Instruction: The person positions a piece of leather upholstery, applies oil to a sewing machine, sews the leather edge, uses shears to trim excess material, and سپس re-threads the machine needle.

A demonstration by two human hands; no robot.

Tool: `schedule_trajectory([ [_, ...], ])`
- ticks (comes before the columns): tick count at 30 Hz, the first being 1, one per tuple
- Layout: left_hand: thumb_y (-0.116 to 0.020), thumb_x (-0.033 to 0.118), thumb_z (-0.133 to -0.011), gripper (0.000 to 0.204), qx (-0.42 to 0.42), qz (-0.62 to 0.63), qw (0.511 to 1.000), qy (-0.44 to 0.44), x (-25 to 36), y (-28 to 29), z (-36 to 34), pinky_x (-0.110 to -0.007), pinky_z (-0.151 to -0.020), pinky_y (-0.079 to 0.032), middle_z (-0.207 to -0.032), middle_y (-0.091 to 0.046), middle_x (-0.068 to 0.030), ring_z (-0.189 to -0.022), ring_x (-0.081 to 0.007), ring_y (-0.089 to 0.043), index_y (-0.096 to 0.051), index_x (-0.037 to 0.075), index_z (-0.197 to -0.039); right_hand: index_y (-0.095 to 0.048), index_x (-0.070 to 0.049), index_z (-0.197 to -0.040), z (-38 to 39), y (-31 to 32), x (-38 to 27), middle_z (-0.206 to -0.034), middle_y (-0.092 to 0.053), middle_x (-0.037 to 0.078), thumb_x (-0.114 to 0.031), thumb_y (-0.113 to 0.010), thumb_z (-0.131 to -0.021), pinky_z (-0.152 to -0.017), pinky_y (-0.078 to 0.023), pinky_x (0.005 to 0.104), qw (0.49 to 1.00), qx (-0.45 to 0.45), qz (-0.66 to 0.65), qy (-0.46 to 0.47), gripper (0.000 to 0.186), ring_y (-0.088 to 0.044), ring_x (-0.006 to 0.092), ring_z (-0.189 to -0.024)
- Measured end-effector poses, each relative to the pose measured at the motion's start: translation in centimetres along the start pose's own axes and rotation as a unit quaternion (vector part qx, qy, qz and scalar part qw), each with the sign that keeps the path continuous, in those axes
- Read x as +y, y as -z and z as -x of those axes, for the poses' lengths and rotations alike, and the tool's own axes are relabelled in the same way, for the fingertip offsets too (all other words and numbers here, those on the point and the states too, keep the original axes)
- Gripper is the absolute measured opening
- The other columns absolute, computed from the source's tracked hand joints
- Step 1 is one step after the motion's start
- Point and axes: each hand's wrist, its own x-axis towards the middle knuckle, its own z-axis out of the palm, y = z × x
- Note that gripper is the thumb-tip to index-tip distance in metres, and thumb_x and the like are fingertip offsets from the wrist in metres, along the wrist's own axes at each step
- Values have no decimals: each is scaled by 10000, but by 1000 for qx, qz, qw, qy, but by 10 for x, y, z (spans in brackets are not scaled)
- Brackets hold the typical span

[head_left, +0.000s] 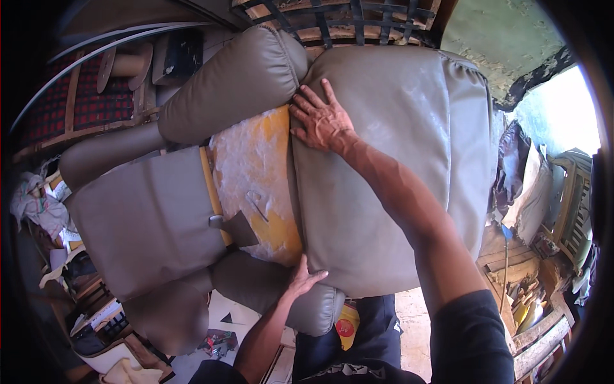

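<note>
A grey-brown upholstered armchair lies before me, its padded backrest (377, 192) on the right and its seat (150, 211) on the left. Between them shows a strip of yellow foam (278, 134), patchy with whitish material. My right hand (323, 121) lies on the backrest's far left corner, fingers spread, beside the far armrest (224, 89). At the backrest's near left corner is my left hand (306, 278), thumb and a finger stretched apart, by the near armrest (310, 310); its other fingers are partly hidden. A thin metal-looking loop (258, 203) rests on the foam.
Beyond the chair stands a wooden frame with black webbing (332, 19). A spool (125, 67) sits at far left near a dark box (179, 57). Wood scraps (527, 307) lie at right. A blurred round shape (169, 317) is by the seat's near edge.
</note>
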Motion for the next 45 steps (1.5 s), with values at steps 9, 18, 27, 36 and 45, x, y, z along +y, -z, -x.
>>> schedule_trajectory([
  [9, -870, 484, -789, 956, -145, -21, 989, -10, 3, 20, -16, -448, -1136, -421, -1454, -546, -257, -1353, -389, -531, -445, -10, -1488, -469, -214, -1543, 2, -1, -4, -1645, -381, -5, -588, -384, -1033, -1279, -15, 611, 999, -5, 40, -17, 638, -204, 201, -1579],
  [18, -892, 381, -769, 712, -19, -57, 997, -50, 20, -2, -28, -447, -1025, -499, -1255, -689, -230, -1203, -382, -647, -608, -15, -1288, -487, -171, -1517, 27, -13, -32, -1626, -404, 63, -428, -472, -1020, -1243, -122, 672, 993, 88, 54, -56, 560, -251, 264, -1562],
  [27, -862, 327, -806, 838, -202, -119, 972, -31, -16, 25, -49, -445, -1100, -450, -1487, -542, -214, -1366, -328, -541, -457, 25, -1475, -497, -168, -1503, 334, -15, -211, -1657, -355, 31, -345, -598, -988, -1261, -141, 638, 962, -117, -242, -53, 554, -243, 215, -1571],
  [36, -869, 240, -818, 465, -85, -123, 988, -35, 14, 16, -33, -424, -877, -563, -1050, -763, -205, -980, -329, -740, -704, -11, -1173, -308, -367, -1618, 363, -40, -203, -1725, -183, -47, -482, -587, -985, -1275, -139, 606, 965, -181, -190, -14, 701, -177, 184, -1586],
  [45, -854, 166, -832, 404, 35, -170, 983, -58, 29, -6, -21, -472, -765, -560, -929, -730, -267, -873, -408, -723, -638, -62, -1087, -238, -387, -1636, 350, -33, -211, -1746, -48, -15, -560, -707, -852, -1265, -105, 663, 961, -264, -86, -5, 930, -90, 240, -1600],
])
